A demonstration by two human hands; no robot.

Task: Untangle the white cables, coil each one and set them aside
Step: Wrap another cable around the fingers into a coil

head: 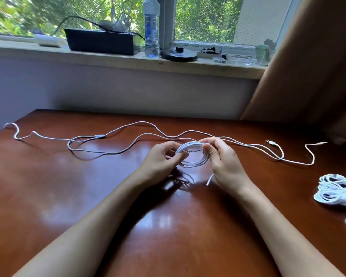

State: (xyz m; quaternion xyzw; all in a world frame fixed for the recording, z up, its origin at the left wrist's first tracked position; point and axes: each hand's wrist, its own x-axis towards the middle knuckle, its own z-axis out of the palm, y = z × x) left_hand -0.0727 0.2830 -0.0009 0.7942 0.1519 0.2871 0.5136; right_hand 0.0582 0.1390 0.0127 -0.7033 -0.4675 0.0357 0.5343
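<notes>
Holding one coil [189, 145] of white cable between two hands, we pinch its left rim with the left hand [161, 159] and its upper right rim with the right hand [224, 162], the fingers of both curled on the strands; the ring hangs just above the table [78, 192], opening towards us; beyond the fingertips loose cable [144, 134] lies with its long axis left to right, two plug ends [270, 142] at its right; well right of the fingers lie at least two finished coils [336, 190].
</notes>
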